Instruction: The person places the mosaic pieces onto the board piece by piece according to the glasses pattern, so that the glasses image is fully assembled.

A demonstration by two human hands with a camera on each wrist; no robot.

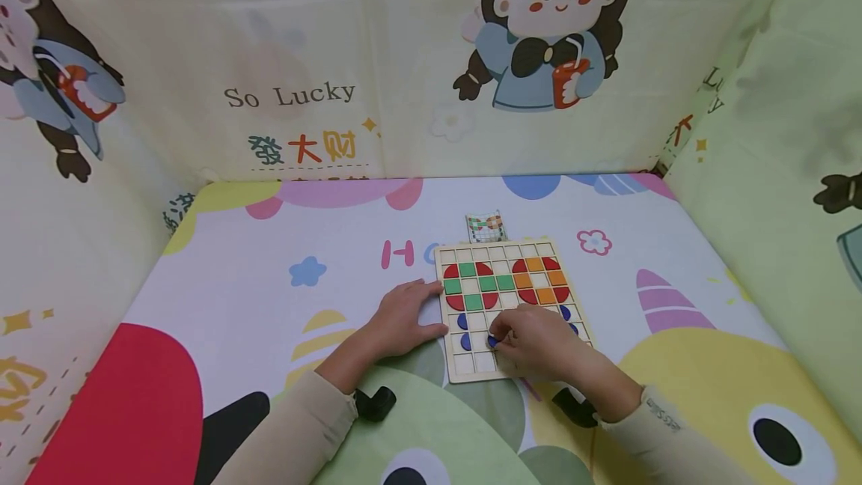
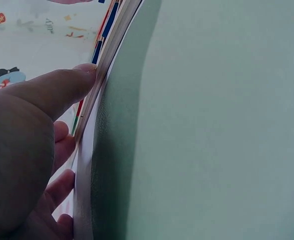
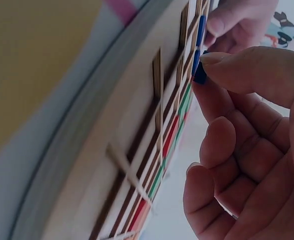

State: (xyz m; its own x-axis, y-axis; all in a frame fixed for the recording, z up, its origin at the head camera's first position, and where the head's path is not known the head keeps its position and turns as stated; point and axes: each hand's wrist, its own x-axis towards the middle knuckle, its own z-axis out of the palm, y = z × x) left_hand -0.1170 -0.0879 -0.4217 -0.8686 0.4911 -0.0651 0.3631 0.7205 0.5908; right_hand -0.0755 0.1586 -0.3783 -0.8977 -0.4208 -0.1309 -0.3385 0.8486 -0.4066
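A wooden grid board (image 1: 474, 367) lies on the printed mat. My left hand (image 1: 407, 320) rests along its left edge, the thumb and fingertips touching the rim. Between thumb and index finger, my right hand (image 1: 542, 339) pinches a small blue piece (image 3: 200, 74) over the lower part of the grid. Red quarter-round pieces and green squares (image 1: 488, 283) form a pattern at upper left. Orange squares (image 1: 533, 264) with red corners form another at upper right. Blue pieces (image 1: 466, 341) sit in the left columns, and more blue ones (image 1: 565, 312) show beyond my right hand.
A small pattern card (image 1: 486, 227) lies just behind the board's far edge. The mat (image 1: 242, 268) carries coloured prints. Cloth walls with cartoon figures stand at the back (image 1: 417, 58) and both sides. A dark wrist strap camera (image 1: 375, 403) sits at the left cuff.
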